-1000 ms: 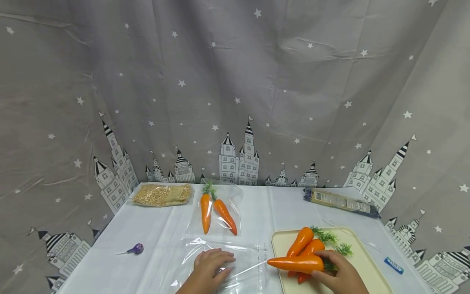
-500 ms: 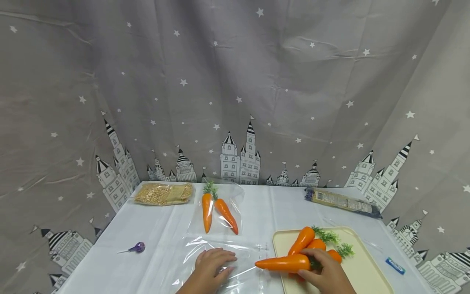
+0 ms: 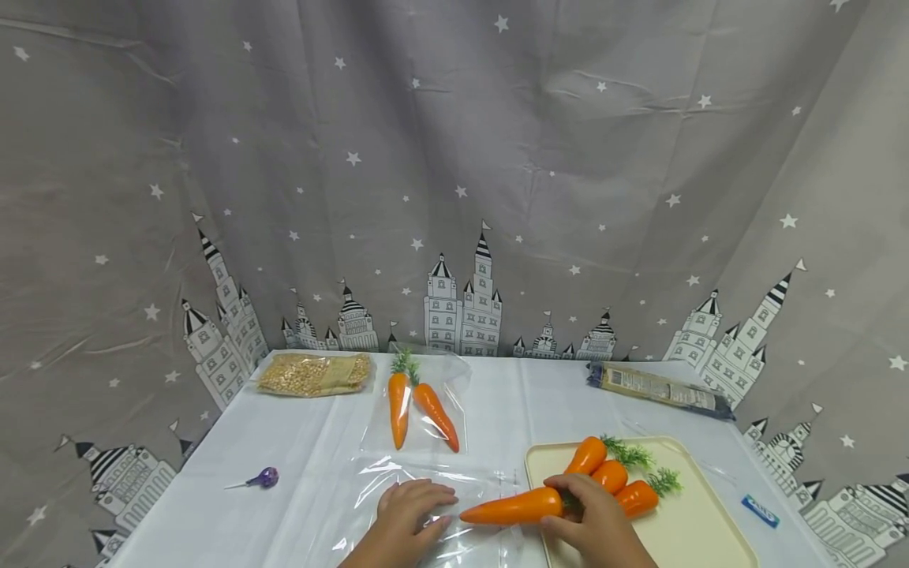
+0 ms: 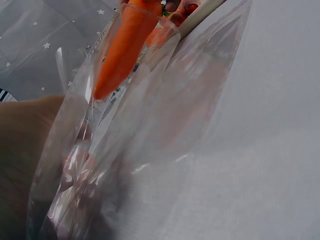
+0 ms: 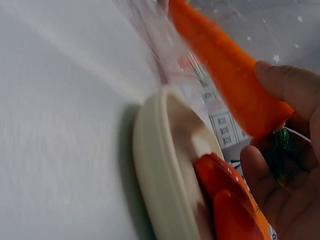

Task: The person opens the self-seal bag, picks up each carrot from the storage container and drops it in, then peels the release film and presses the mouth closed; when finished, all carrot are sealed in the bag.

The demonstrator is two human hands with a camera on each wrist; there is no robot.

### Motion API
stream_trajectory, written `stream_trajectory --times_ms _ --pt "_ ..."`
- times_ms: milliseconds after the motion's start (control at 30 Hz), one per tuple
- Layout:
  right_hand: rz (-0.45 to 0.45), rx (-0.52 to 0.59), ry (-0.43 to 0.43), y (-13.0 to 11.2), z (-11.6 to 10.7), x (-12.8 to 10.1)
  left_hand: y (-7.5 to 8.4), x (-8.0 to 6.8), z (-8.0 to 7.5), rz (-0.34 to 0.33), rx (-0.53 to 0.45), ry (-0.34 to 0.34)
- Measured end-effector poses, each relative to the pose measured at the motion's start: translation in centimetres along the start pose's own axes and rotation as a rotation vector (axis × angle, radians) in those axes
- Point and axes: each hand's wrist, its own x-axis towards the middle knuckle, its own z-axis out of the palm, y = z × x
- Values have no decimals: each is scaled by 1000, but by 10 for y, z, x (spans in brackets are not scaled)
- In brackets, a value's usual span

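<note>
My right hand [image 3: 596, 521] grips an orange carrot [image 3: 511, 506] by its thick, leafy end, thumb and fingers around it. The carrot lies level, its tip pointing left toward my left hand [image 3: 406, 517]. That left hand is at a clear plastic bag [image 3: 379, 472], whose film bunches about the fingers in the left wrist view. There the bag's mouth gapes, and the carrot's tip [image 4: 107, 85] overlaps the opening. Several more carrots [image 3: 612, 476] lie piled on a cream tray [image 3: 710, 536] under and beside my right hand, partly hidden by it.
Another clear bag [image 3: 424, 442] with two carrots in it lies beyond my left hand. A bag of grain-like pieces [image 3: 305, 375] and a long dark-ended packet [image 3: 660, 390] are at the back. A purple lollipop [image 3: 266, 478] lies left, a small blue packet [image 3: 760, 511] right.
My right hand has carried the carrot leftward from over the tray, its tip now over the clear bag. My left hand has stayed nearly still at the bag.
</note>
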Motion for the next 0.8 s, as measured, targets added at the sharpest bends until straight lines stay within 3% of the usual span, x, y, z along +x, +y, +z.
stream_trajectory --times_ms 467,800 --pt "-17 17 -85 -16 21 15 0 2 -1 -19 -48 -30" --pt "-29 -32 -91 -26 38 19 0 1 -2 4 -36 -28"
